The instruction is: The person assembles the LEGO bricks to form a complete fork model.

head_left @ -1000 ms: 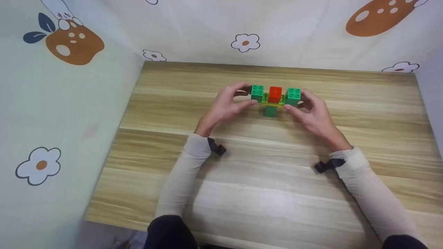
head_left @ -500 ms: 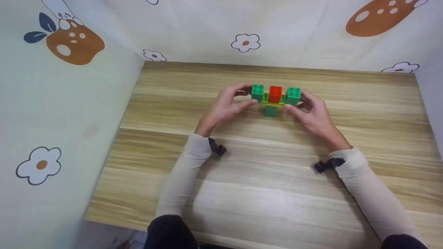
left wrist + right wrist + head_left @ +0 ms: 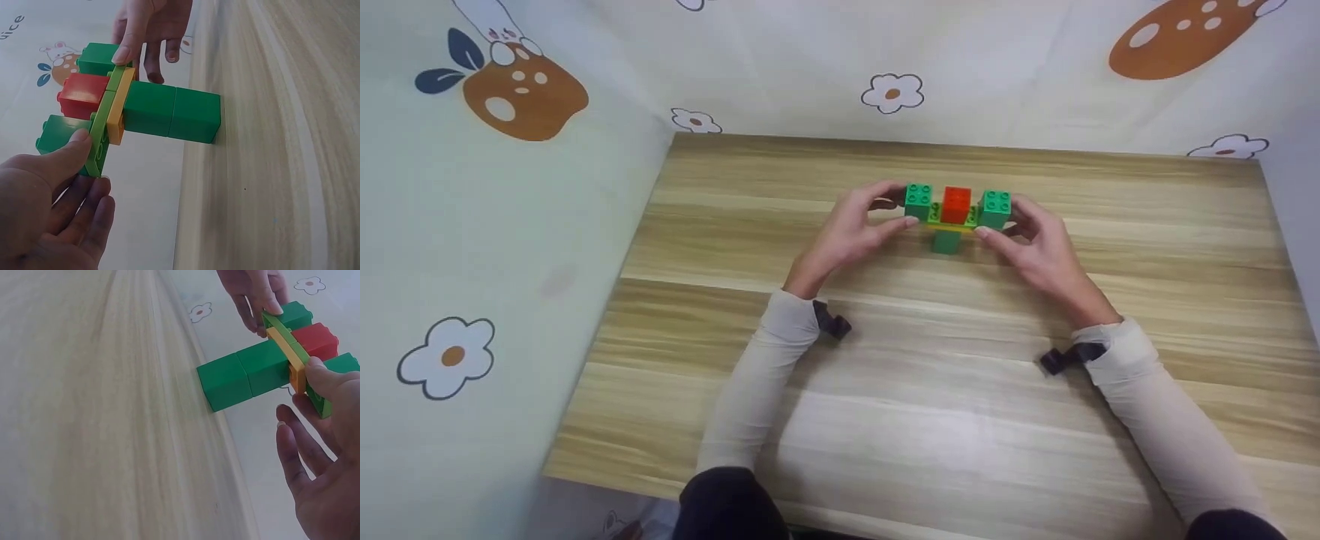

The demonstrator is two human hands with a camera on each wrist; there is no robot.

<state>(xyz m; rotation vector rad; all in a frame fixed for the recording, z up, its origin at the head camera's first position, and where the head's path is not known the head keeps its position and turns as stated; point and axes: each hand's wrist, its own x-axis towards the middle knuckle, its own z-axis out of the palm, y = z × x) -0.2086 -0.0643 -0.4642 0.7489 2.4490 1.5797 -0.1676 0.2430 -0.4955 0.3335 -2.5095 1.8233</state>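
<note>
A toy brick structure stands on the table, held from both sides. Its stem is two stacked green bricks (image 3: 171, 112), with a yellow-orange plate (image 3: 118, 109) and light green plates (image 3: 101, 121) across the top. On these sit a red brick (image 3: 957, 205) in the middle, a green brick (image 3: 918, 201) at the left end and another green brick (image 3: 996, 208) at the right end. My left hand (image 3: 855, 223) pinches the left end between thumb and fingers. At the right end my right hand (image 3: 1039, 244) grips in the same way, thumb in front.
The wood-grain table (image 3: 885, 375) stretches in front of the structure and to both sides. A patterned wall covering (image 3: 795, 67) rises behind the table's back edge and along the left. A black wrist camera (image 3: 832, 321) sits on the left sleeve, and another black camera (image 3: 1069, 359) on the right.
</note>
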